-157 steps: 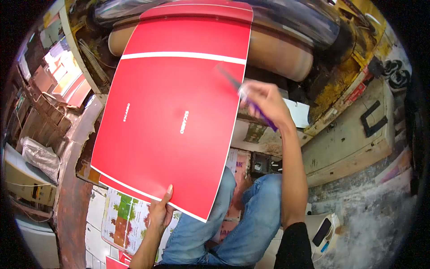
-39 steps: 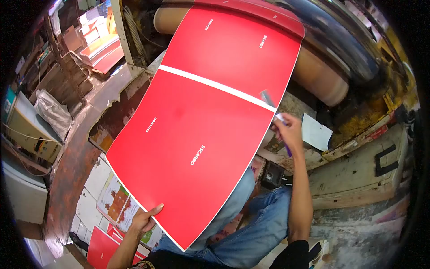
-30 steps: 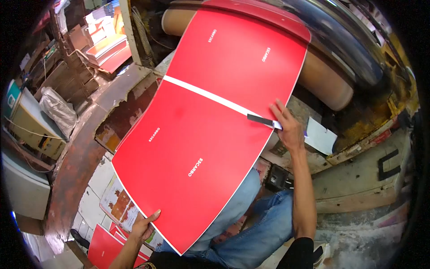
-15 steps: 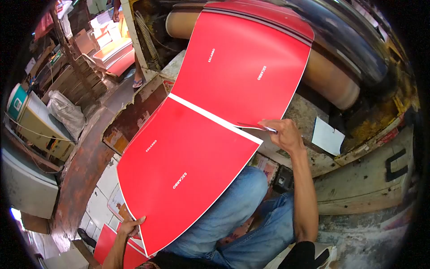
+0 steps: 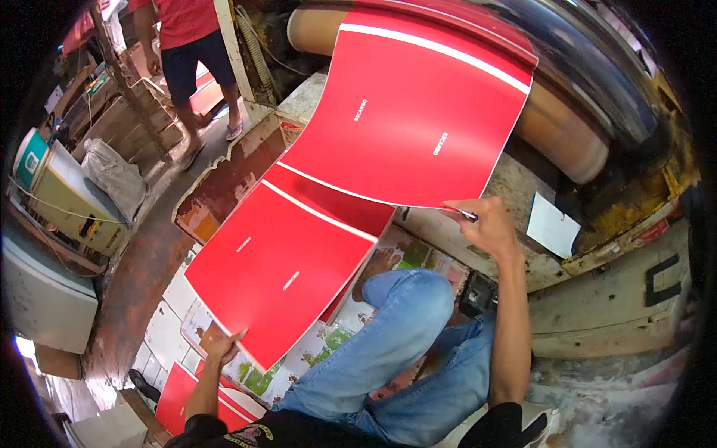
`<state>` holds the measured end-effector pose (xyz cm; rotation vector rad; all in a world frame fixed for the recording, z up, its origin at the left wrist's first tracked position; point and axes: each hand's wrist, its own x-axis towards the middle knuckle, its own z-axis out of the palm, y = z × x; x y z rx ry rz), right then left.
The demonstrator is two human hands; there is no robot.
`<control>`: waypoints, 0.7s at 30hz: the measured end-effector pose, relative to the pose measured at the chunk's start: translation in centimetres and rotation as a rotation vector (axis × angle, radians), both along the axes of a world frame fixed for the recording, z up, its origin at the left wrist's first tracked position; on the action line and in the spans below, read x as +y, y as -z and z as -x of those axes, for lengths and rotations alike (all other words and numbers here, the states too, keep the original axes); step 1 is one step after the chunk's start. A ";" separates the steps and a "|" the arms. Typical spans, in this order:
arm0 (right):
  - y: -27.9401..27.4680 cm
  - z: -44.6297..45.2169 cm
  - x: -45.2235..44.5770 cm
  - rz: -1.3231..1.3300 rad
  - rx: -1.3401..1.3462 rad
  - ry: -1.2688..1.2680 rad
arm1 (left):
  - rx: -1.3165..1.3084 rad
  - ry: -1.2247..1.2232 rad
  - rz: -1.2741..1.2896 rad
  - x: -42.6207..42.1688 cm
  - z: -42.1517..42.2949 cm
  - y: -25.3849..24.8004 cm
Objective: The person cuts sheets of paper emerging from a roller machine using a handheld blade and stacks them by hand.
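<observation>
A cut red printed sheet [image 5: 280, 257] with a white strip along its far edge is pinched at its near left corner by my left hand [image 5: 219, 346]. Above it, a red sheet [image 5: 407, 123] with small white lettering hangs down from the rollers. At that sheet's lower right corner is my right hand [image 5: 489, 225], closed around the handle of a knife [image 5: 468, 215]; its fingertips touch the sheet's edge. The blade does not show clearly now. Part of another red surface shows between the two sheets.
A large dark roller [image 5: 597, 82] and a tan roller [image 5: 560, 134] stand behind the hanging sheet. More red sheets [image 5: 175, 396] lie at lower left. A white paper [image 5: 553, 226] rests on the machine ledge. Another person [image 5: 198, 67] stands at upper left.
The lower sheet has come apart from the hanging one and moved down-left with my left hand. A white strip has come into view below the roller. A person has stepped into view.
</observation>
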<state>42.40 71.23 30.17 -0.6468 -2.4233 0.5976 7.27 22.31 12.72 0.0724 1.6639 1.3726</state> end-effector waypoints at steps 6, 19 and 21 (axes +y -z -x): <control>0.1 -0.2 -0.9 0.035 0.004 -0.038 | -0.101 -0.166 -0.001 10.6 -0.2 9.7; -4.3 0.7 -6.4 0.280 -0.136 -0.364 | 0.213 0.208 -0.321 17.9 -5.5 -0.2; -4.1 1.2 -7.4 0.303 -0.187 -0.521 | -0.382 0.150 -0.665 19.2 -9.0 -4.6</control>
